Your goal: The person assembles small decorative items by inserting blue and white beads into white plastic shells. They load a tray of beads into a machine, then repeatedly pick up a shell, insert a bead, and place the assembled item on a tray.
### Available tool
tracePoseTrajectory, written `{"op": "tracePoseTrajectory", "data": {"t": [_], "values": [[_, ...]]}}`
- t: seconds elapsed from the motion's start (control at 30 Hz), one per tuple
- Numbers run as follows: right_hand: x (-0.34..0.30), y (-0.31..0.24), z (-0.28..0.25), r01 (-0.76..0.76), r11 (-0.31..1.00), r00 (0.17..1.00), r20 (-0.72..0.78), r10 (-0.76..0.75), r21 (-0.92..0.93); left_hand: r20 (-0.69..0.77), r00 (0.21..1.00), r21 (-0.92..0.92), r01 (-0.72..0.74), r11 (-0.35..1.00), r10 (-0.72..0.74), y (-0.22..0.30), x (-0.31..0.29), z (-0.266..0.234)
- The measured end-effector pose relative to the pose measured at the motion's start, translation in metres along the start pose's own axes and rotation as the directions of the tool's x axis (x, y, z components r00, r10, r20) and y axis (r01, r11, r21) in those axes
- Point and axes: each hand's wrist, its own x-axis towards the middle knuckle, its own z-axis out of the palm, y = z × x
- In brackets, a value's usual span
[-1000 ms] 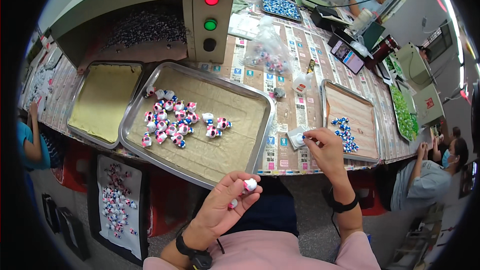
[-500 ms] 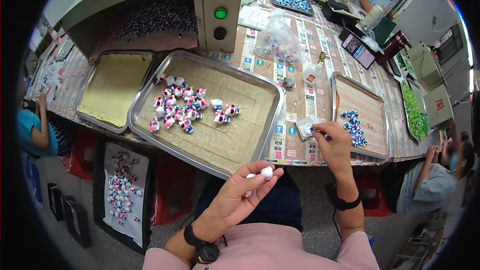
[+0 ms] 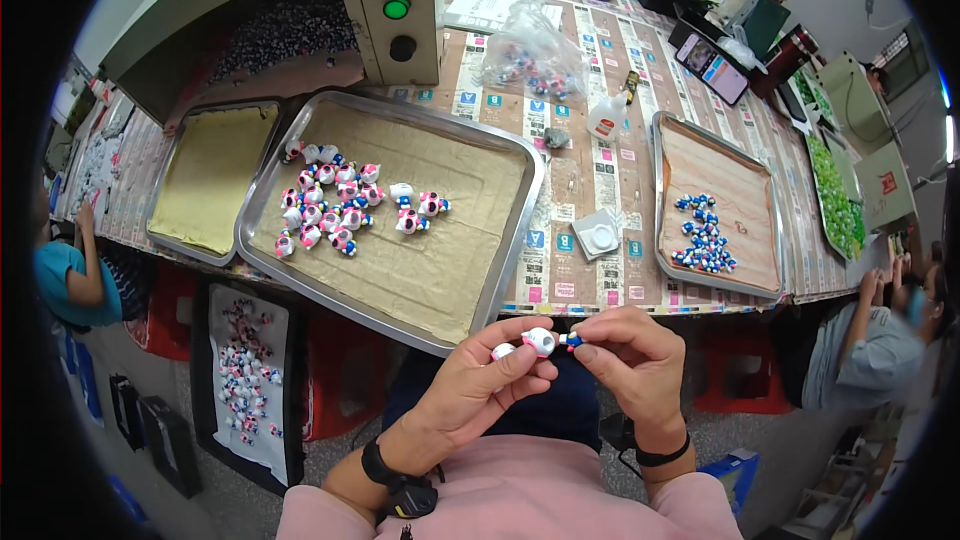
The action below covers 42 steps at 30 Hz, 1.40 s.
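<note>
Over my lap, my left hand [image 3: 470,380] pinches a white and pink figurine head [image 3: 538,342] between thumb and fingers. A second white piece [image 3: 503,351] sits deeper in the same hand. My right hand [image 3: 640,365] pinches a small blue figurine body [image 3: 573,340], its pale end pointing at the head's hollow side. A narrow gap seems to lie between the two parts. Beyond my hands, a small white dish [image 3: 600,235] rests on the table. Joined pink, white and blue figurines [image 3: 330,202] lie in the large metal tray [image 3: 430,270].
At right, a tray [image 3: 708,175] holds blue bodies [image 3: 706,252]. A glue bottle [image 3: 606,120], bagged figurines [image 3: 540,75] and a propped phone [image 3: 712,68] stand farther back. Upper left is a machine with lights [image 3: 395,7]. Beside my left knee, a lower tray [image 3: 285,390] carries more pieces. People sit on both sides.
My right hand has come from the white dish, leftward and toward me, bringing the blue body to the head in my left hand. The whole view has shifted slightly.
</note>
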Motion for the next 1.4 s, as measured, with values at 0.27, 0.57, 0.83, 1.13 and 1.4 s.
{"op": "tracePoseTrajectory", "data": {"t": [0.27, 0.57, 0.83, 1.13, 1.4], "values": [[-0.003, 0.004, -0.002, 0.026, 0.997, 0.999, 0.031, -0.024, -0.066, -0.126, 0.992, 0.173, -0.006, 0.985, 0.029, -0.004, 0.005, 0.010], [-0.005, -0.001, 0.001, 0.106, 0.983, 0.992, 0.083, -0.095, -0.147, -0.126, 0.980, 0.439, -0.083, 0.895, 0.153, -0.007, 0.002, 0.008], [-0.003, 0.001, 0.002, 0.121, 0.989, 0.985, 0.132, -0.109, -0.088, -0.180, 0.978, 0.588, 0.020, 0.808, 0.107, 0.012, -0.001, 0.017], [0.051, 0.044, -0.110, 0.000, 0.639, 0.923, -0.245, -0.295, -0.769, -0.219, 0.761, 0.975, 0.150, 0.163, 0.611, 0.121, -0.030, -0.023], [0.088, 0.074, -0.151, 0.047, 0.472, 0.996, 0.006, -0.090, -0.880, 0.129, 0.607, 0.987, -0.002, -0.160, 0.784, 0.130, -0.017, -0.025]]}}
